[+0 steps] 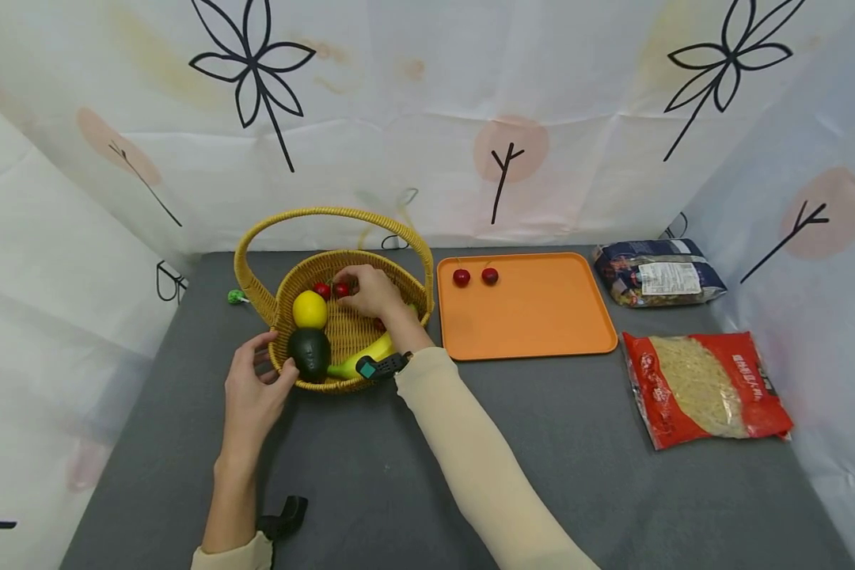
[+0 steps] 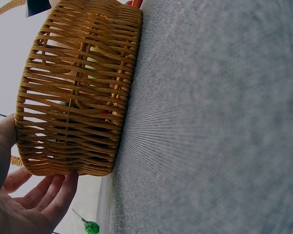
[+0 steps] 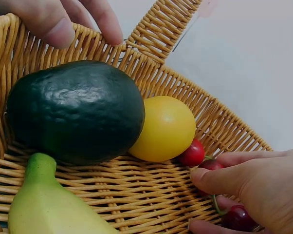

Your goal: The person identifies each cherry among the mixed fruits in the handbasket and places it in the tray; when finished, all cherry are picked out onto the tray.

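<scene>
A wicker basket (image 1: 343, 326) with a tall hoop handle holds fruit. My left hand (image 1: 252, 396) grips its near left rim, thumb over the edge and fingers against the outside wall. Inside lie a dark green avocado (image 3: 78, 112), a round yellow fruit (image 3: 166, 129) and a banana (image 3: 54, 204). My right hand (image 1: 374, 294) reaches into the far part of the basket and pinches a dark red cherry (image 3: 212, 164) between thumb and forefinger. Touching the yellow fruit is a brighter cherry (image 3: 192, 152). Another cherry (image 3: 239, 218) with a green stem shows under the right hand, partly hidden.
Right of the basket lies an orange tray (image 1: 527, 317) with two cherries (image 1: 475, 276) near its far left corner. Further right are a dark blue food packet (image 1: 659, 273) and a red packet (image 1: 708, 388). A small green item (image 1: 237, 297) lies left of the basket.
</scene>
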Available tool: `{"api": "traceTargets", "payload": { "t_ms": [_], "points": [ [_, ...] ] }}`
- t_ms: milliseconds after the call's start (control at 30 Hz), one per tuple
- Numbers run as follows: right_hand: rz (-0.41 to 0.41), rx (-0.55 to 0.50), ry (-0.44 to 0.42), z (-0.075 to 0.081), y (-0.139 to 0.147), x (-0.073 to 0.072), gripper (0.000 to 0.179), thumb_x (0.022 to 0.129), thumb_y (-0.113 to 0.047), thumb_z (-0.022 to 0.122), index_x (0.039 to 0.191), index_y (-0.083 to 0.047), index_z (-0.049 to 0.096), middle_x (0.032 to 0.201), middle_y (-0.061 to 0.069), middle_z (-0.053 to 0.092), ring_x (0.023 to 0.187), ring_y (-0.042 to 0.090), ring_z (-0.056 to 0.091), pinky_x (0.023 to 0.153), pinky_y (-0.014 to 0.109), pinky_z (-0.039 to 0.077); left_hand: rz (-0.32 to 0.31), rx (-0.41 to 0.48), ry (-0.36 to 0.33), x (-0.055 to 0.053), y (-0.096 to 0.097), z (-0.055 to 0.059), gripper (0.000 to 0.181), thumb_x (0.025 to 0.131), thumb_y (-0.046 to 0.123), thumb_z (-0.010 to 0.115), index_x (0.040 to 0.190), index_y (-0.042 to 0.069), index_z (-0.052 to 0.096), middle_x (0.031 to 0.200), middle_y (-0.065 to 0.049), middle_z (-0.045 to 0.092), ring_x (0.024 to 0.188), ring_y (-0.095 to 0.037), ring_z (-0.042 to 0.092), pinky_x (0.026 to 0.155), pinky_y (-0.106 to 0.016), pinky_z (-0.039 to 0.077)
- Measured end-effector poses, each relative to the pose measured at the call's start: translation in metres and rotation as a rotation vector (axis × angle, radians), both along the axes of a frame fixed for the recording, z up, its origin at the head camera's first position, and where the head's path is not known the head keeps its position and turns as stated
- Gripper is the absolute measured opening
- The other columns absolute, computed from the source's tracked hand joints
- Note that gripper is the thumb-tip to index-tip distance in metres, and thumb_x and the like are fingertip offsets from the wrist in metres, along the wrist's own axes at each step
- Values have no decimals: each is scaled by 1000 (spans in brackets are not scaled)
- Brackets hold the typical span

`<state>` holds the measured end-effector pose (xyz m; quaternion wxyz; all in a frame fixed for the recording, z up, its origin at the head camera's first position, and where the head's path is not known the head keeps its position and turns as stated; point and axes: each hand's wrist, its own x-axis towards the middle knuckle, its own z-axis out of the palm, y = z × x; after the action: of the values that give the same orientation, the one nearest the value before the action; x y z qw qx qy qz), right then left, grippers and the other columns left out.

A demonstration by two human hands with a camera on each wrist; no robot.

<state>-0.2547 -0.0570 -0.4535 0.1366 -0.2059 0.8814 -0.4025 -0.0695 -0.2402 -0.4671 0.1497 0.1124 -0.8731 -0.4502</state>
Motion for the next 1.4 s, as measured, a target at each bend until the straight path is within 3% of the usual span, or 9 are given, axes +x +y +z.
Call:
{"api": "traceTargets", "payload": {
  "t_ms": [200,367,500,733,933,1000,1167,1233,1400],
  "points": [
    [3,19,1,3,1,3,33,100,-19,80,131,-14,74,135,5,74,119,22,72,94,32,61,-4,1,8,1,0,2,52,101,14,68,152,8,58,146,-21,58,125,-34,61,81,5,41],
    [16,-112,-42,4,4,5,32,100,-11,78,132,-7,72,136,12,72,83,25,75,67,26,62,-2,-2,4,1,0,1,53,101,14,68,152,8,58,146,-21,58,126,-34,61,81,5,40],
    [19,-210,-59,8,9,6,34,100,-8,77,133,-4,71,138,15,71,72,33,75,63,32,64,-2,-2,5,1,1,0,53,100,14,68,152,8,59,145,-21,58,126,-35,61,80,5,40],
    [51,-284,-74,25,23,13,35,101,-10,76,134,-4,69,140,16,66,89,44,76,76,50,68,-1,-2,4,1,1,0,52,100,14,68,151,8,59,145,-21,59,125,-34,61,80,6,41],
    [116,-308,-77,47,35,25,35,100,-14,78,134,-8,70,139,14,67,92,47,75,82,58,66,6,-6,10,1,1,0,52,100,13,68,151,8,59,145,-21,59,124,-34,61,80,6,40],
    [150,-315,-78,55,41,32,35,100,-15,78,134,-10,70,139,13,67,96,45,76,83,57,66,6,-4,12,1,1,0,52,100,13,68,151,7,59,145,-21,59,124,-34,61,80,6,40],
    [237,-285,24,73,58,50,36,99,-21,80,133,-12,71,136,8,70,108,26,75,84,34,66,6,-1,9,2,1,0,53,101,14,68,152,7,58,147,-22,58,125,-35,61,81,7,39],
    [266,-291,67,81,67,57,36,98,-21,81,132,-12,72,132,7,72,104,21,76,83,28,64,9,-1,8,2,2,0,53,100,14,68,152,7,58,147,-22,58,125,-35,61,80,7,39],
    [331,-382,102,96,97,72,34,96,-14,83,128,-8,73,122,9,75,93,19,74,73,39,66,7,-4,10,1,2,0,53,100,13,68,152,7,58,146,-21,58,125,-34,61,80,7,39]
  ]
}}
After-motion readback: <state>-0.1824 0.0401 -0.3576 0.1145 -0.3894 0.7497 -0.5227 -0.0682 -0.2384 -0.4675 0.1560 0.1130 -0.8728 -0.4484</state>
